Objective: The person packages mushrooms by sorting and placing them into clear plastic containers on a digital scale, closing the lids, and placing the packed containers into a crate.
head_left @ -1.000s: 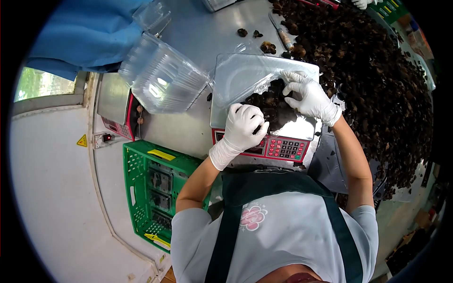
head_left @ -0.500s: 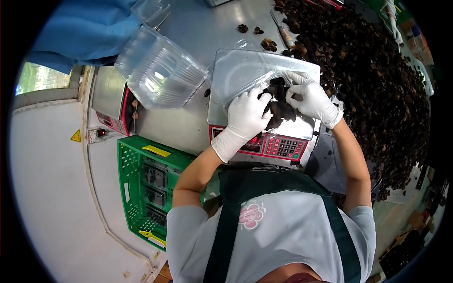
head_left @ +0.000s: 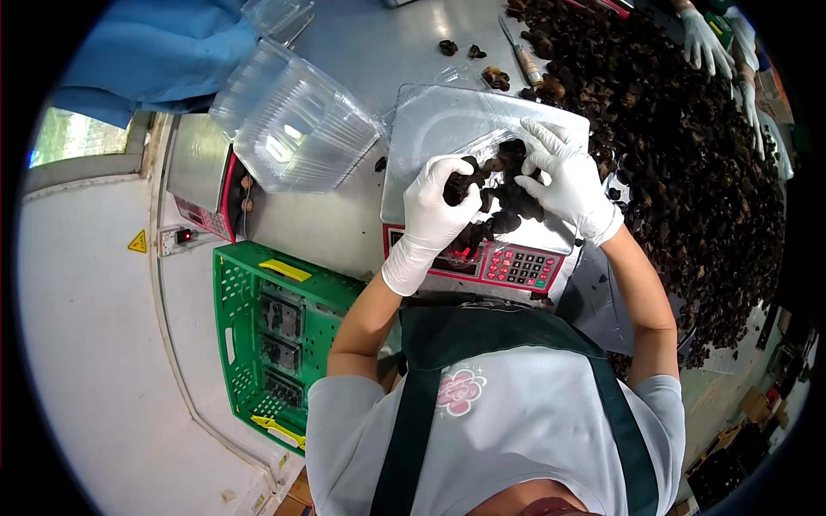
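My white-gloved left hand [head_left: 437,206] is curled round some dark fungus pieces [head_left: 459,185] above the left side of a digital scale [head_left: 447,107]. Across from it, my right hand [head_left: 564,181], also gloved, has its fingers spread at the right side of a clear plastic container on the scale's metal plate; its fingertips touch the dark pieces [head_left: 508,206] there. The container is partly hidden by both hands. Red buttons and a lit display [head_left: 460,258] show along the scale's near edge.
A large dark fungus heap [head_left: 688,181] covers the right side, with a co-worker's gloved hands [head_left: 707,43] beyond. Clear stacked trays [head_left: 297,129] stand left. A knife [head_left: 527,64] lies behind the scale. A green crate [head_left: 318,275] holds packed boxes; a second scale [head_left: 202,176] is at left.
My left hand has drawn back left and now holds dark pieces. My right hand's fingers have spread more. The co-worker's hands have come further into view at the upper right.
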A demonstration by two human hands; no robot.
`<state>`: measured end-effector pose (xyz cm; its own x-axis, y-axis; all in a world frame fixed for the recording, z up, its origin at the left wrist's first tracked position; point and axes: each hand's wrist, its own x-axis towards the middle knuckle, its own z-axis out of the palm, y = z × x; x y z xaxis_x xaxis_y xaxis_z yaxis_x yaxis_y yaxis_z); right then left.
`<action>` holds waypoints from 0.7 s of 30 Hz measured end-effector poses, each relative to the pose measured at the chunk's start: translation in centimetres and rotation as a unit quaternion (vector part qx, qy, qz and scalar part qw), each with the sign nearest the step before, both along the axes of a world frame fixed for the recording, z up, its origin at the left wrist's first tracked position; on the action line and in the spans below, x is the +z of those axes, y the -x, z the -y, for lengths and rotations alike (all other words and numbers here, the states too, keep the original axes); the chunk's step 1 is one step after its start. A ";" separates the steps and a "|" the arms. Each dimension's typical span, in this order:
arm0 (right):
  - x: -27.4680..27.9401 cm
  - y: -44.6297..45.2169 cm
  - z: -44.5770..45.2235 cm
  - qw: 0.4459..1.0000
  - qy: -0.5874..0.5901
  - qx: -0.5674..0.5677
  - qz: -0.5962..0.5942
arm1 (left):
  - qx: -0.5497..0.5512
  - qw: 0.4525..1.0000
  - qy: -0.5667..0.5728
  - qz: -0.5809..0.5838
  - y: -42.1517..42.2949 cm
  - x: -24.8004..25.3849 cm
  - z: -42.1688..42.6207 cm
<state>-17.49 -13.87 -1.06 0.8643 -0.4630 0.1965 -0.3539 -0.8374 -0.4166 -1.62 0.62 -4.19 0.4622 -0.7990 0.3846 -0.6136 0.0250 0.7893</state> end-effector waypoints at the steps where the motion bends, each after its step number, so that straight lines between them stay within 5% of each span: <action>1: 0.3 -0.2 -0.3 1.000 0.000 0.000 0.000 | 0.000 1.000 0.001 -0.015 -0.1 -0.1 0.0; 4: 1.3 -1.1 -0.9 0.995 -0.009 0.069 0.072 | 0.000 1.000 0.000 0.001 0.1 -0.1 0.0; 8: -0.4 -1.6 -2.1 0.991 0.078 0.067 -0.085 | 0.012 1.000 0.012 -0.010 0.1 -0.2 -0.1; 15: -0.3 0.6 -3.2 0.990 0.064 0.050 -0.112 | 0.031 0.998 0.058 -0.009 0.1 -0.6 -0.1; 21: -1.4 2.8 -2.4 0.976 -0.207 0.011 0.063 | 0.030 0.998 0.058 -0.005 0.3 -0.5 -0.1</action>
